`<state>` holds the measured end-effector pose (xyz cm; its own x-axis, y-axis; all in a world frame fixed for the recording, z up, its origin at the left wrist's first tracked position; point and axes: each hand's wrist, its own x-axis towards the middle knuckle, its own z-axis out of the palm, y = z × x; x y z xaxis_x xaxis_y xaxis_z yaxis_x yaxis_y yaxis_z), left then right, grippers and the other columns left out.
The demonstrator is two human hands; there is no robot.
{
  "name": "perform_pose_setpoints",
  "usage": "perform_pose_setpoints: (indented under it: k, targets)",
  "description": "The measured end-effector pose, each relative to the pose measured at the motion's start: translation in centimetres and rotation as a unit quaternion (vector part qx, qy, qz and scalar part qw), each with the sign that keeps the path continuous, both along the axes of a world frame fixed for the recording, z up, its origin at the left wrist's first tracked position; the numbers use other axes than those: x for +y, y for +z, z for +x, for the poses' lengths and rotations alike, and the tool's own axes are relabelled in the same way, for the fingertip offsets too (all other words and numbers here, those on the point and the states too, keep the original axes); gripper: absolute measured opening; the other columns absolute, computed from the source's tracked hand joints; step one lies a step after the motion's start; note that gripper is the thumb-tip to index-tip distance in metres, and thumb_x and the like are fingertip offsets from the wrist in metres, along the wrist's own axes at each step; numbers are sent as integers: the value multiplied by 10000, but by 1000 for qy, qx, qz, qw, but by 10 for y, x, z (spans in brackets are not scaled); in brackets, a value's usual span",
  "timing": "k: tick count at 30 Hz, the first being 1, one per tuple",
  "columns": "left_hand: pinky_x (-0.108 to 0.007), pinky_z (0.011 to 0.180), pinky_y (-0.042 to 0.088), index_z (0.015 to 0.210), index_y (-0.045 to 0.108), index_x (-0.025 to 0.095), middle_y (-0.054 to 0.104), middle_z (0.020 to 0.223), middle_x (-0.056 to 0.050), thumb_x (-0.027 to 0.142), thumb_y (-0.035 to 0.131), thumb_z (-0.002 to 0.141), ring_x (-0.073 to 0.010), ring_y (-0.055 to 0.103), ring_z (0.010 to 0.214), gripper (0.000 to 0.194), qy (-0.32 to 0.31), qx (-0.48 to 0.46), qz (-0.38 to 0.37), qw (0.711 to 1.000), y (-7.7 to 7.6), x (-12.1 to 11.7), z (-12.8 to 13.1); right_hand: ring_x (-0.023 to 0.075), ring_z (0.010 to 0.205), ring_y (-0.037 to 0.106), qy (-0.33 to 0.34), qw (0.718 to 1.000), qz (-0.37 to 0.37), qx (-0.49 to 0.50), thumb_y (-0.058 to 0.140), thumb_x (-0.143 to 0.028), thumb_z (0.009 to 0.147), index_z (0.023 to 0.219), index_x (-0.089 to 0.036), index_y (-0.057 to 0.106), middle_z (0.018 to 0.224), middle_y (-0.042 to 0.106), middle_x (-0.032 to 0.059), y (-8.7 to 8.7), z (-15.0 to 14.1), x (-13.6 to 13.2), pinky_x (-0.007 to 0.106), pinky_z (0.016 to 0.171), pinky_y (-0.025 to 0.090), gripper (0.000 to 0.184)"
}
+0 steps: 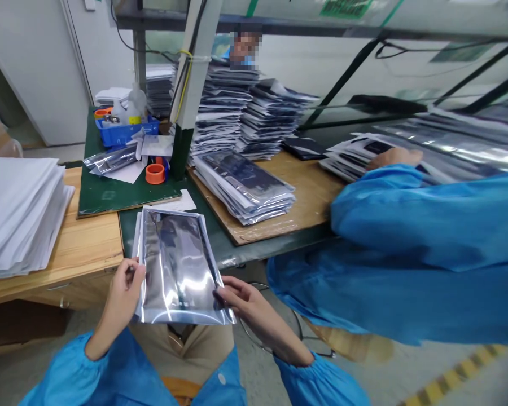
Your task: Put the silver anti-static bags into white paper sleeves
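Silvery pouch (180, 265) between both hands' lightly pinched fingers (139, 275)

The pouch (182, 265) has a glossy, silvery plastic-film face that throws back bright streaks. White sheets (19, 214), matt like paper, lie over smooth, pale-grained wood (95, 225). The blue basket (127, 133) looks like plastic, the orange roll (154, 174) smooth. Blue sleeves (432, 220) are creased, soft cloth; the brown board (275, 225) has a slight sheen.
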<state>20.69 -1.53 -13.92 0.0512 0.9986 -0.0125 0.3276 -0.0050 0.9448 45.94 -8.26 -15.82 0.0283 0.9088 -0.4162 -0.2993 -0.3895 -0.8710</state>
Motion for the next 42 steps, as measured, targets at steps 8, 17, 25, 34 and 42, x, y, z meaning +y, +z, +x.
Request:
perform_pose_setpoints:
  k: [8, 17, 25, 34, 42]
  targets:
    - [-260, 582, 469, 1338, 361, 205, 700, 935, -69, 570, 691, 682, -183, 643, 660, 820, -22, -170, -158, 972, 23, 4, 4, 136, 652, 658, 1, 995, -12, 95, 858, -341, 549, 1009, -192, 660, 774, 736, -2, 26, -15, 4, 212, 609, 482, 522]
    - [-229, 664, 509, 1308, 529, 151, 738, 877, -63, 510, 756, 659, -192, 679, 790, 775, 30, -234, -178, 955, 23, 10, -2, 231, 969, 673, 5, 993, 64, 96, 839, -379, 590, 1154, -257, 578, 1053, 728, 33, 27, -31, -5, 326, 866, 508, 634]
    - [-262, 763, 531, 1382, 401, 193, 696, 1074, -77, 420, 795, 650, -206, 677, 894, 862, -52, -229, -192, 953, 23, 6, 2, 267, 1177, 558, -88, 990, 109, -33, 805, -374, 639, 1428, -281, 239, 1324, 547, 88, 22, -34, -24, 414, 1015, 431, 975]
    - [-234, 728, 516, 1290, 531, 225, 606, 1242, -58, 434, 710, 741, -214, 630, 965, 614, -24, -125, -51, 991, 16, -2, -5, 114, 583, 537, -157, 975, 115, -107, 821, -388, 607, 894, -233, 529, 682, 529, -54, 27, -32, -31, 222, 548, 468, 437]
    - [-314, 982, 434, 1409, 402, 221, 469, 1425, -72, 477, 631, 792, -248, 533, 1193, 707, -75, -53, -30, 995, 14, -5, -1, 186, 809, 678, -77, 992, 69, 77, 817, -400, 646, 1024, -237, 579, 881, 717, 1, 33, -31, -32, 284, 720, 531, 476]
